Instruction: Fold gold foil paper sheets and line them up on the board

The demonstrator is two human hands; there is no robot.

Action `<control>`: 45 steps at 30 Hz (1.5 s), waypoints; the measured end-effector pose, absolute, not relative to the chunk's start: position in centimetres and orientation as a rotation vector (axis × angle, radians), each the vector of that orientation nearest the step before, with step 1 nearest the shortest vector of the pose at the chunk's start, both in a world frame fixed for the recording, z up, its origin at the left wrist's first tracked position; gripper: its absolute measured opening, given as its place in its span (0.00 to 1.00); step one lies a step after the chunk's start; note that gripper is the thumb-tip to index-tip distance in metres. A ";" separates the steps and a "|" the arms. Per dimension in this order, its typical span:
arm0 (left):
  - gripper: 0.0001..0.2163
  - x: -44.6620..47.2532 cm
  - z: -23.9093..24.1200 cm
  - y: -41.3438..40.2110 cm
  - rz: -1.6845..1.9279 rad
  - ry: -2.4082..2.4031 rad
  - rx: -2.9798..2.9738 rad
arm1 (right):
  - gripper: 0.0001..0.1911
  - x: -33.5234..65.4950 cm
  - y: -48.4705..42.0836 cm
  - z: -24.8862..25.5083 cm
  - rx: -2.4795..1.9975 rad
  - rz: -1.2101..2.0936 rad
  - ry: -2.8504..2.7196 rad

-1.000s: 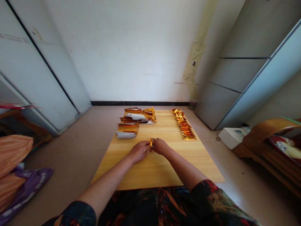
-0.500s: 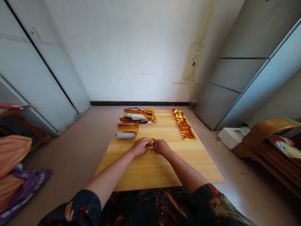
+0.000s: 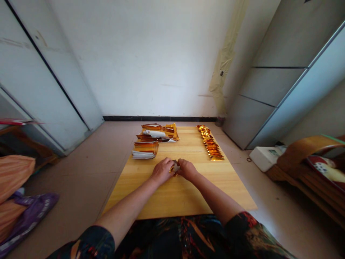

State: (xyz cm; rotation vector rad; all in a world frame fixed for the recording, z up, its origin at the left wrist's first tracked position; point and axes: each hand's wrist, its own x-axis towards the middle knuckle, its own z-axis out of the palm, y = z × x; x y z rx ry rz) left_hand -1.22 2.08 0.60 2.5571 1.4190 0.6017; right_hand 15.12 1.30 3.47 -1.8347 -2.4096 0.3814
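Note:
Both hands meet over the middle of the wooden table point(image 3: 172, 198). My left hand point(image 3: 162, 170) is closed on the left side of a small gold foil sheet point(image 3: 175, 167), whose pale silvery inner side shows. On its right side, my right hand point(image 3: 187, 169) pinches the same foil; fingertips partly hide it. Flat gold foil sheets with white backs lie in a stack point(image 3: 145, 150) at the table's left. Behind them is another pile of gold foil sheets point(image 3: 157, 132). Folded gold foil pieces point(image 3: 212, 144) overlap in a row along the right edge.
A white wall point(image 3: 156, 61) stands behind the table. On the right are a grey cabinet point(image 3: 269, 86), a white box point(image 3: 264, 158) and a wooden chair point(image 3: 309, 154). Orange and purple bags point(image 3: 29, 216) lie on the floor at the left.
The foil between my hands has turned and opened somewhat, showing more of its pale inner side. My left hand has shifted slightly, and both hands still grip the foil.

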 end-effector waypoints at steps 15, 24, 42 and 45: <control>0.08 -2.4 0.8 5.3 0.447 1.023 2.588 | 0.13 14.1 -1.8 3.0 -1.791 0.181 -2.474; 0.09 -2.5 2.1 3.8 0.225 1.196 2.761 | 0.13 13.1 -3.6 2.0 -1.713 -0.045 -2.530; 0.12 -3.4 3.1 2.9 0.008 1.271 2.860 | 0.11 15.6 0.2 4.9 -1.298 -0.358 -3.091; 0.11 -3.3 2.6 3.2 0.065 1.277 2.854 | 0.11 15.7 0.6 4.8 -1.266 -0.359 -3.109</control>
